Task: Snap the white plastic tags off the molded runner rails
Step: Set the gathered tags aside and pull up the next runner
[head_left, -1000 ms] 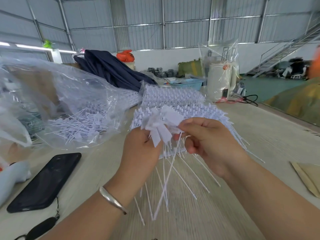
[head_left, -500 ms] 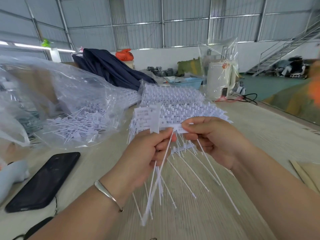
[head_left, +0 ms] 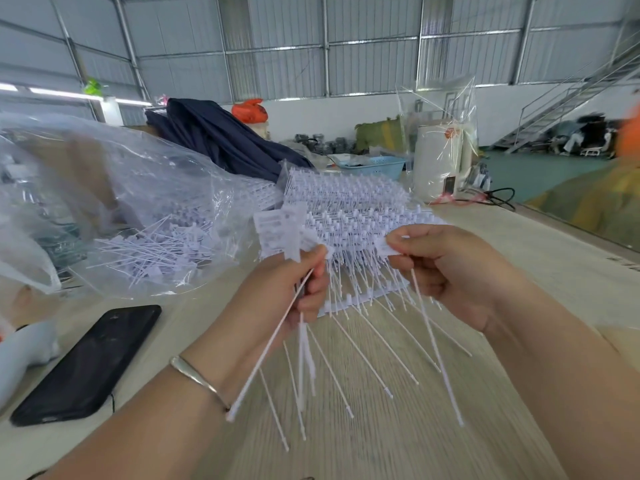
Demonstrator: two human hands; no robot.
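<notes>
In the head view, the person's left hand (head_left: 287,289) has its fingers curled round a small bunch of white tags (head_left: 282,230); the flat label ends stand up above the fingertips and the thin stems hang down below the palm. The right hand (head_left: 446,271) pinches a single tag (head_left: 384,244) between thumb and forefinger, its label end poking out to the left of the fingertips and its long stem trailing down past the wrist. The two hands are apart, with a clear gap between the bunch and the single tag, so that tag looks already free of its rail.

Just beyond the fingers of both hands, on the table (head_left: 398,427), lies a stack of rails (head_left: 349,216) with rows of tags on them and stems fanning toward the person. To the left of the left hand, a clear plastic bag (head_left: 138,209) holds a loose heap of separated tags. A black phone (head_left: 90,362) lies left of the left forearm.

By this showing, the work is mid-way at best: one bagful is done and a handful is in the fingers, while the stack of full rails looks largely untouched and remains to be stripped.
</notes>
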